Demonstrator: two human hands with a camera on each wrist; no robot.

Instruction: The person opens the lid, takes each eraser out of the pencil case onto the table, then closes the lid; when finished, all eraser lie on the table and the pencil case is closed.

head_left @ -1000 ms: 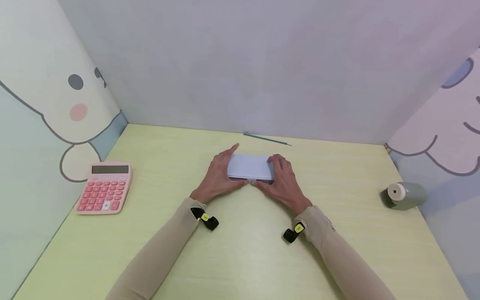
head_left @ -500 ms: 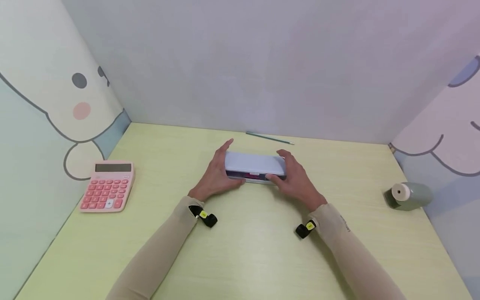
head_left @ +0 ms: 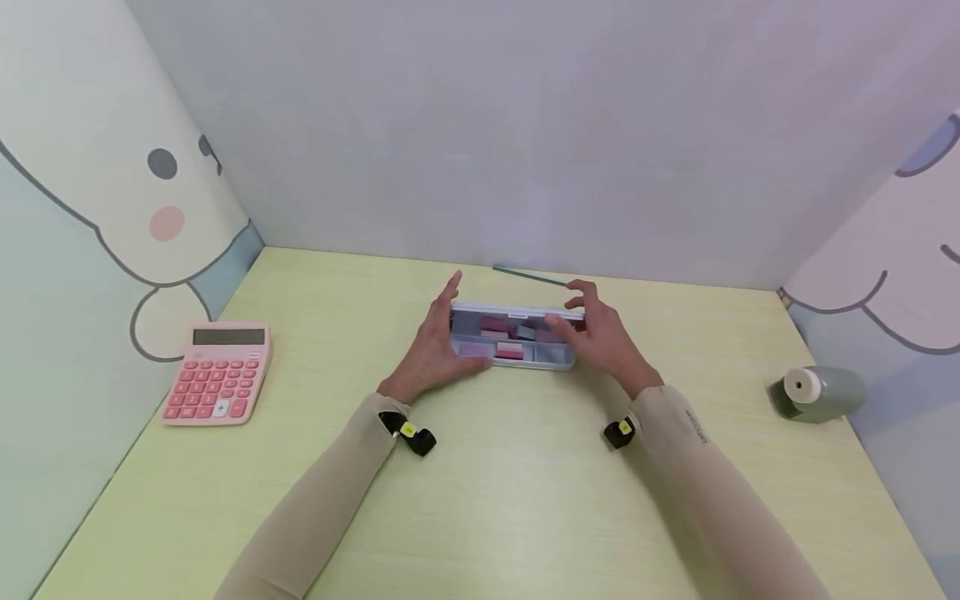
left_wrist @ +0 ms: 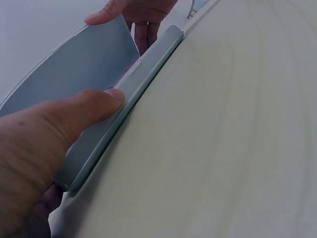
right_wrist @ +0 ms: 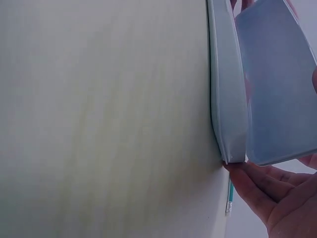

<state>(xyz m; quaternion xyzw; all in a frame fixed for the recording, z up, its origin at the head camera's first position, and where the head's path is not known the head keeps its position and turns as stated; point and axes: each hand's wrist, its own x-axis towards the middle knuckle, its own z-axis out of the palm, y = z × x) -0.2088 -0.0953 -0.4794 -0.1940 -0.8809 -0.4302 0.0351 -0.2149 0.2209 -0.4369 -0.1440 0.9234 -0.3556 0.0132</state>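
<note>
A pale blue pencil case (head_left: 517, 357) lies on the yellow-green desk (head_left: 487, 500), its lid (head_left: 517, 311) raised. Pink and grey items show in its compartments. My left hand (head_left: 433, 346) holds the case's left end, the thumb (left_wrist: 74, 114) pressed on the front wall of the base (left_wrist: 133, 94). My right hand (head_left: 603, 337) pinches the right end of the lid (right_wrist: 277, 84) and holds it up off the base (right_wrist: 228, 99). In the left wrist view the right hand's fingertips (left_wrist: 133, 10) show at the far edge of the lid (left_wrist: 74, 69).
A green pencil (head_left: 528, 276) lies behind the case by the back wall; its tip (right_wrist: 229, 198) also shows in the right wrist view. A pink calculator (head_left: 217, 375) sits at the left. A grey-green sharpener (head_left: 817, 393) lies at the right. Panels wall the desk on three sides.
The closed case has been opened: my right hand slid to the lid's right end and swung it up and back. The left hand stayed on the left end.
</note>
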